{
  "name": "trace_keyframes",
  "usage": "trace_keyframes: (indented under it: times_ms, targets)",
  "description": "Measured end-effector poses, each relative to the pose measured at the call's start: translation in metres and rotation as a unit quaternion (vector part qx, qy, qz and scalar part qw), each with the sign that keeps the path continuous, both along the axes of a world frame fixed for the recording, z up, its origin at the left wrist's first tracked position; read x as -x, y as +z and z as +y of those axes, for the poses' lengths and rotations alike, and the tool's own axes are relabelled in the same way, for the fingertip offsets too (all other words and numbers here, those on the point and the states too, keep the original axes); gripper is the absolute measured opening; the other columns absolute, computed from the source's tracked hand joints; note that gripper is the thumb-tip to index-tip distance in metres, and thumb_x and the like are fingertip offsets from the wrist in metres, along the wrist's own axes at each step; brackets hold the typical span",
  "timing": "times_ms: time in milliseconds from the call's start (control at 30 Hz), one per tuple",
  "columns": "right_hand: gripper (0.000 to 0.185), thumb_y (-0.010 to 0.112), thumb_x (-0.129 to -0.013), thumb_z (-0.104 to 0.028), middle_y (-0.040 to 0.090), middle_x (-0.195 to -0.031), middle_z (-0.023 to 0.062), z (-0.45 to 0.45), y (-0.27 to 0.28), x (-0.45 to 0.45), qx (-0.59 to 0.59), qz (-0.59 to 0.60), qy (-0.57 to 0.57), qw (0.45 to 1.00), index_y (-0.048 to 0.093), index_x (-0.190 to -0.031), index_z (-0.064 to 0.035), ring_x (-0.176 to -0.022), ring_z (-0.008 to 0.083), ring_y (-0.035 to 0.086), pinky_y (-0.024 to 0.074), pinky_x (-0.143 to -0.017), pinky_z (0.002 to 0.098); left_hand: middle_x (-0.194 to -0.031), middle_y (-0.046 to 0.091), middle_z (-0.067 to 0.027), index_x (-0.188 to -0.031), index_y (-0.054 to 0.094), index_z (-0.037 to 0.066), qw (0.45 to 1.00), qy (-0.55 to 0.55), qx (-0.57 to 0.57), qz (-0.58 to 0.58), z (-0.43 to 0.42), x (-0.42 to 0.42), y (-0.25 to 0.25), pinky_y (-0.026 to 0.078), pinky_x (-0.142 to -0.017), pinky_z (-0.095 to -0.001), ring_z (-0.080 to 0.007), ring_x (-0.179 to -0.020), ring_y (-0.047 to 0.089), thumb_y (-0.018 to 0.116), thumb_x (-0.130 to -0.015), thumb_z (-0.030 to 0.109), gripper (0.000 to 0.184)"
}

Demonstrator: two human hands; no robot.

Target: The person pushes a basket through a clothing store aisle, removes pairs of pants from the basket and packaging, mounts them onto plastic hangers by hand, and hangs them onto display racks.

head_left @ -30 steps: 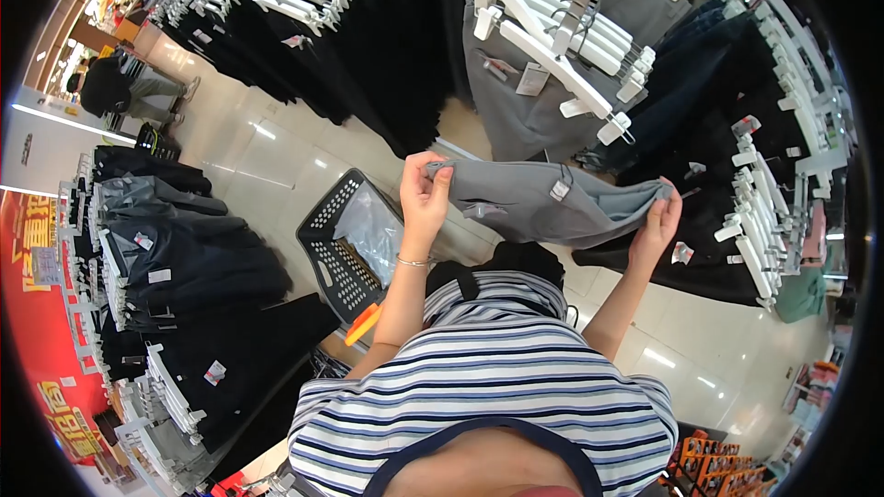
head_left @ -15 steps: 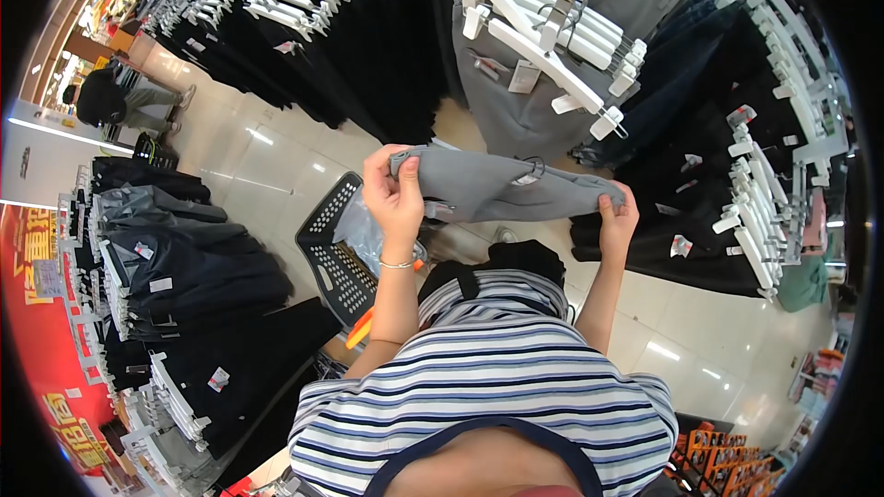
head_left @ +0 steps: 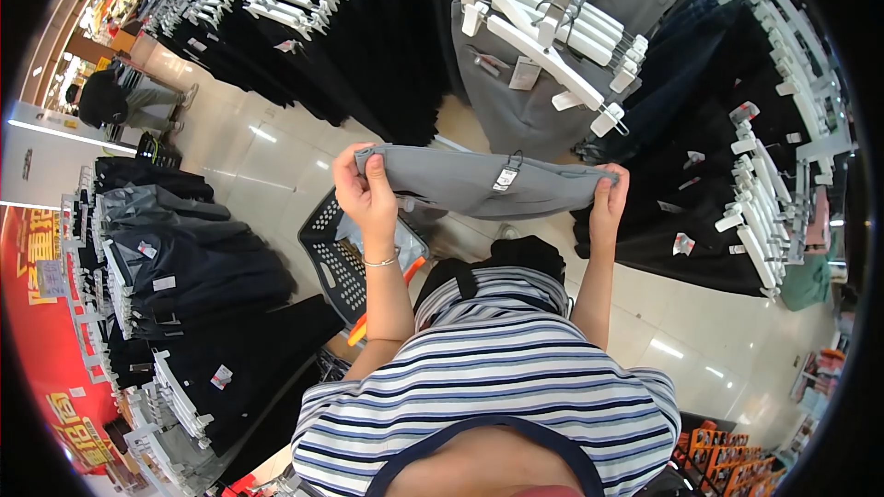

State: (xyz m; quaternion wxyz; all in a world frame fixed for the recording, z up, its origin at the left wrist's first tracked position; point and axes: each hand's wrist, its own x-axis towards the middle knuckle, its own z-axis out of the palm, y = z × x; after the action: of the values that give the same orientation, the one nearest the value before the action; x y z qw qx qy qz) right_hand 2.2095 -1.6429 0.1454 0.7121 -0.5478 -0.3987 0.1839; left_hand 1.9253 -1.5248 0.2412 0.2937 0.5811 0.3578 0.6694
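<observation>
A grey garment (head_left: 460, 186) is stretched sideways between my two hands, its upper edge nearly straight. My left hand (head_left: 366, 191) pinches one end of that edge, thumb on the near side. The opposite end is gripped by my right hand (head_left: 609, 201), fingers closed on the cloth. A white tag (head_left: 505, 178) with a dark loop hangs on the middle of the garment. Below my left hand is a dark perforated basket (head_left: 336, 262) with an orange handle and clear plastic in it, partly hidden by my forearm.
Grey trousers (head_left: 502, 101) on white clip hangers (head_left: 543, 53) hang just ahead. Racks of dark clothes stand at the left (head_left: 198, 262), top left (head_left: 368, 64) and right (head_left: 709, 166). A person (head_left: 103, 98) is at the far upper left.
Both hands have moved left with the garment, my left hand further at first. The garment is pulled flatter, its tag now facing up. The basket is more covered by my left arm.
</observation>
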Motion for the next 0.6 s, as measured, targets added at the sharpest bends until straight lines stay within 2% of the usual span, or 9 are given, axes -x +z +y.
trace_keyframes:
  times_ms: [133, 233, 333, 433, 600]
  targets:
    - [0.024, 0.051, -0.092, -0.022, 0.054, -0.096, 0.0036, 0.006, 0.018, 0.004, -0.011, -0.058, -0.111, 0.992, 0.052, -0.102, -0.0004, -0.077, 0.0071, 0.045, 0.0365, -0.073, 0.0191, -0.090, 0.055, -0.0042, -0.101, 0.049, 0.000, 1.000, 0.002, 0.015, -0.012, 0.001, -0.003, -0.003, 0.041, -0.070, -0.0177, -0.0065, -0.078, 0.051, 0.057, -0.088, 0.016, 0.022]
    - [0.020, 0.051, -0.092, -0.018, 0.056, -0.091, 0.0022, 0.004, 0.017, 0.001, -0.001, -0.065, -0.134, 0.989, 0.058, -0.097, 0.0003, -0.071, 0.0053, 0.044, 0.0362, -0.065, 0.0177, -0.091, 0.054, -0.0037, -0.100, 0.049, 0.000, 1.000, 0.000, 0.014, -0.014, 0.001, -0.008, -0.001, 0.041, -0.070, -0.0177, -0.0066, -0.079, 0.051, 0.057, -0.089, 0.015, 0.021]
    - [0.021, 0.047, -0.093, -0.018, 0.055, -0.081, 0.0013, 0.004, 0.027, 0.003, 0.016, -0.115, -0.189, 0.975, 0.057, -0.088, -0.0004, -0.067, 0.0066, 0.044, 0.0362, -0.062, 0.0197, -0.091, 0.054, -0.0031, -0.100, 0.049, 0.000, 1.000, 0.022, 0.019, 0.006, 0.003, -0.013, -0.001, 0.041, -0.071, -0.0179, -0.0069, -0.079, 0.050, 0.056, -0.089, 0.015, 0.020]
    - [0.025, 0.043, -0.094, -0.019, 0.056, -0.074, 0.0056, 0.002, 0.034, 0.001, 0.073, -0.158, -0.224, 0.959, 0.054, -0.083, -0.0002, -0.067, 0.0134, 0.051, 0.0408, -0.064, 0.0249, -0.091, 0.053, -0.0025, -0.100, 0.049, 0.000, 0.999, 0.042, 0.026, 0.021, 0.005, -0.018, -0.002, 0.040, -0.071, -0.0178, -0.0068, -0.079, 0.049, 0.055, -0.090, 0.016, 0.019]
    - [0.028, 0.039, -0.095, -0.020, 0.054, -0.072, 0.0062, -0.001, 0.047, 0.004, 0.098, -0.152, -0.226, 0.957, 0.052, -0.078, -0.0008, -0.066, 0.0133, 0.049, 0.0397, -0.063, 0.0247, -0.090, 0.052, -0.0021, -0.100, 0.049, 0.001, 0.998, 0.049, 0.033, 0.013, 0.007, -0.019, -0.006, 0.039, -0.070, -0.0176, -0.0063, -0.078, 0.048, 0.053, -0.091, 0.015, 0.018]
